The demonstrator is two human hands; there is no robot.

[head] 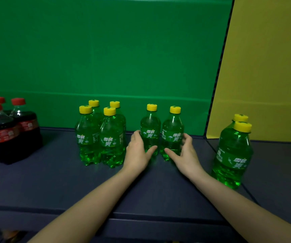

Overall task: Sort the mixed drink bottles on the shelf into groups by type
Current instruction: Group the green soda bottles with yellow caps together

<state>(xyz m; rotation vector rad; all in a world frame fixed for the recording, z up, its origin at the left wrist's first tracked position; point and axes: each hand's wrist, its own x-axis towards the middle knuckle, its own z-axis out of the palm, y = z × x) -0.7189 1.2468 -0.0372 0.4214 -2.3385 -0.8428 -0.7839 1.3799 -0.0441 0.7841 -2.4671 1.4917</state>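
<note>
Two green Sprite bottles stand upright mid-shelf, just beside each other: left middle bottle (150, 127), right middle bottle (172, 128), both with yellow caps

left hand (137, 151) grips the left middle bottle at the label band, thumb across the front, fingers round the far side. right hand (185, 153) mirrors it on the right middle bottle, thumb on the front, fingers curled round the outer side. Both forearms reach in from the near edge, wrists low over the shelf (71, 181), palms facing each other

Handling, my read: full bottles, so some weight for their size; walls likely stiff, a squeeze shouldn't collapse them. Smooth label may be slippery. Label waist below the taper is the sensible hold. Tall, narrow, lobed base: prone to tipping if dragged, so lift or slide slowly

Layout: cluster of four Sprite bottles (88, 137) near on the left, cola bottles (0, 130) far left, another Sprite pair (232, 155) well apart on the right. Gripped pair probably belongs with the cluster
</note>
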